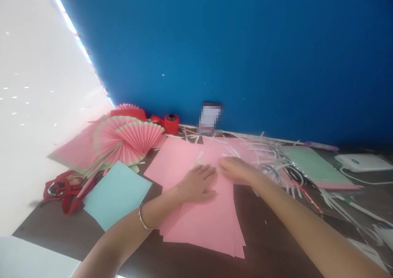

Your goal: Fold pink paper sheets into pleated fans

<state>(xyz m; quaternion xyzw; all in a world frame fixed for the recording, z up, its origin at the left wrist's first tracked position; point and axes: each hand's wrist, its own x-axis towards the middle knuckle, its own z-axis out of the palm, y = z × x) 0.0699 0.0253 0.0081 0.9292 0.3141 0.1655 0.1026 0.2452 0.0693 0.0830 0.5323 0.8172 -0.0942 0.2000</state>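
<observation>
Several pink paper sheets [202,224] lie overlapping on the dark table. My left hand [198,184] rests flat on them, fingers stretched, a bangle on its wrist. Just to its right, my right hand [233,168] is closed, its fingers bent down against the pink paper. Whatever those fingers hold, if anything, is hidden. Small pale strips [199,156] lie on the sheets just beyond my hands.
Pleated pink fans [141,139] and a light blue sheet [118,194] lie left, with red straps [69,198]. Behind stand a red tape roll [171,124] and a blurred phone-like object [210,118]. Rightward are paper strips [264,151], green sheets [319,167] and a white device [364,162].
</observation>
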